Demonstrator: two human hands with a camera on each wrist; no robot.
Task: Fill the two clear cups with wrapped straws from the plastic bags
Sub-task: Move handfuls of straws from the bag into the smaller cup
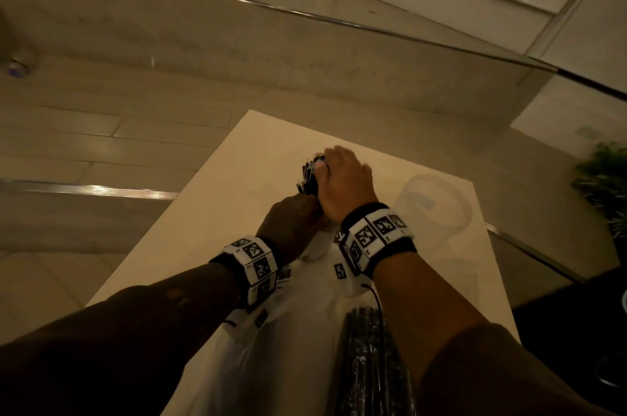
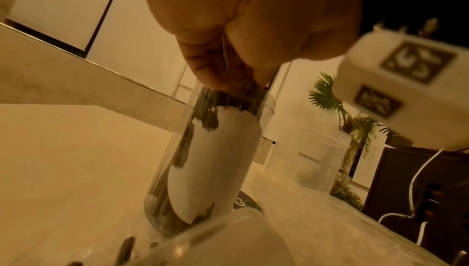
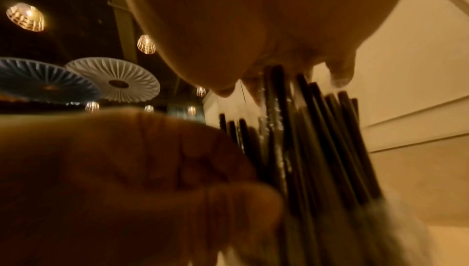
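Observation:
A clear cup (image 2: 203, 160) with a white label stands on the white table (image 1: 210, 212), with a bundle of dark wrapped straws (image 1: 307, 174) standing in it. My left hand (image 1: 291, 222) grips the bundle just above the cup's rim, fingers (image 2: 203, 65) pinching the straws. My right hand (image 1: 342, 178) is curled over the upper ends of the straws (image 3: 304, 139). The second clear cup (image 1: 437, 205) stands to the right, apart from both hands. The first cup is mostly hidden under my hands in the head view.
A clear bag of black straws (image 1: 369, 364) lies near the front edge under my right forearm. A crumpled white plastic bag (image 1: 271, 347) lies beside it. A green plant (image 1: 604, 178) stands off the table to the right. Steps and floor lie beyond.

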